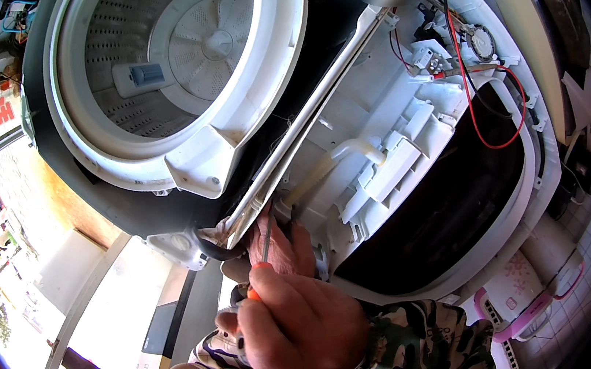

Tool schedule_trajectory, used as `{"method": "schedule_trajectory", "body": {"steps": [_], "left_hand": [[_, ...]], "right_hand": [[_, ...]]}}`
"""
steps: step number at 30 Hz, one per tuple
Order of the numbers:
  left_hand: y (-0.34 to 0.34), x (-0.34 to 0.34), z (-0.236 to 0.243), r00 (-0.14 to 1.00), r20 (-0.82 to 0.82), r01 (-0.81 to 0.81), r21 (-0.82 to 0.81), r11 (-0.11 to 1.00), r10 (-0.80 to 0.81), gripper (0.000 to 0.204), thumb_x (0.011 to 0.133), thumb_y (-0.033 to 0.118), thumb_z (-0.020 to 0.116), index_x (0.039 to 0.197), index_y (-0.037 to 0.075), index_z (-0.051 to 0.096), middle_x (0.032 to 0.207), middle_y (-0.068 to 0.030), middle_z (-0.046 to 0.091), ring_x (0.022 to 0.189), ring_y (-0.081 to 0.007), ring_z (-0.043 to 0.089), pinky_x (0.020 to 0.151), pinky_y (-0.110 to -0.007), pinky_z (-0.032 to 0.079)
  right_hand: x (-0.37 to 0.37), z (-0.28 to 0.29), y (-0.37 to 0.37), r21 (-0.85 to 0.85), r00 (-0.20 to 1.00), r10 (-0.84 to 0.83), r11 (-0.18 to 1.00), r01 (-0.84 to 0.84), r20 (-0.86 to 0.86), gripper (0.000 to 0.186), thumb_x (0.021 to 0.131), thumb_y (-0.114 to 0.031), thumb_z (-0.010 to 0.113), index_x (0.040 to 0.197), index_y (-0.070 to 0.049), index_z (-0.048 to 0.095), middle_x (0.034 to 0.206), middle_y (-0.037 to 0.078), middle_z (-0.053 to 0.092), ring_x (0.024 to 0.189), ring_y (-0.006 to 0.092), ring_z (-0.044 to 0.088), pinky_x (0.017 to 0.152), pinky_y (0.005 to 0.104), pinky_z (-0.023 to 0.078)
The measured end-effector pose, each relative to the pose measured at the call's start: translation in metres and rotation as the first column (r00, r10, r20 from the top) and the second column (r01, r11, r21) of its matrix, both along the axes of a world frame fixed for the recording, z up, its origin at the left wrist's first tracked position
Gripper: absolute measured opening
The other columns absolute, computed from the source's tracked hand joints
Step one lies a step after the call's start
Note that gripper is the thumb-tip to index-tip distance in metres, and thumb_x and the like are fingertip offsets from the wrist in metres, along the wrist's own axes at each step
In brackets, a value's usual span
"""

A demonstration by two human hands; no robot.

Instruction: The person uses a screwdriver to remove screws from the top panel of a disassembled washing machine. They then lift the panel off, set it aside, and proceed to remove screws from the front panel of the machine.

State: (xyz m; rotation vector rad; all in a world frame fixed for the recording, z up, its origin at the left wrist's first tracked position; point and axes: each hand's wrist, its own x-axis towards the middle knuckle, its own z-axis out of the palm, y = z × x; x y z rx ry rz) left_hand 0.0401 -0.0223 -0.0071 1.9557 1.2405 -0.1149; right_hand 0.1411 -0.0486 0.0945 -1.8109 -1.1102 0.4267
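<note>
My right hand is closed round a screwdriver with an orange handle. Its thin metal shaft points up toward the near left corner of a white plastic top panel. Just beyond is my left hand, its fingers curled at that corner below a pale hose; their tips, and whatever they grip, are hidden. The panel is tilted up beside the white round tub of a top-loading washing machine. A dark opening fills much of the panel's near side.
Red and black wires loop from electrical parts at the panel's far right. A dark hose end curves beside the corner. White-and-pink appliances stand on the tiled floor at lower right. A grey-and-black box lies lower left.
</note>
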Motion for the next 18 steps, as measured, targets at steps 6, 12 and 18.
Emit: {"method": "schedule_trajectory", "body": {"steps": [6,12,18], "left_hand": [[-0.001,0.005,0.002,0.997,-0.06,0.042,-0.008,0.999,-0.042,0.065,0.086,0.001,0.058,0.149,-0.002,0.04,0.143,-0.025,0.052,0.135,-0.0407,0.049,0.115,-0.046,0.036],[0.0,0.004,0.002,0.998,-0.066,0.012,-0.017,1.0,-0.013,0.066,0.086,0.001,0.059,0.149,0.0,0.04,0.143,-0.0252,0.052,0.134,-0.0421,0.05,0.114,-0.047,0.037],[-0.002,0.003,0.0,0.998,-0.055,0.031,0.011,0.999,-0.03,0.066,0.085,0.001,0.059,0.149,0.001,0.041,0.142,-0.0247,0.053,0.132,-0.0431,0.052,0.113,-0.047,0.039]], "right_hand": [[-0.002,0.0,-0.011,0.012,0.999,-0.016,1.0,0.016,-0.049,0.027,0.094,-0.016,0.07,0.108,0.001,0.054,0.092,0.024,0.067,0.068,0.0285,0.07,0.058,0.0338,0.06],[0.003,-0.006,-0.005,0.111,0.998,-0.033,0.993,0.028,0.051,0.03,0.094,-0.017,0.069,0.112,0.001,0.055,0.094,0.024,0.067,0.071,0.0296,0.071,0.06,0.0338,0.061],[-0.022,-0.019,0.001,0.176,0.9,-0.339,0.938,0.299,0.275,0.02,0.089,-0.015,0.07,0.106,-0.005,0.065,0.091,0.019,0.072,0.071,0.0288,0.072,0.059,0.0357,0.061]]}}
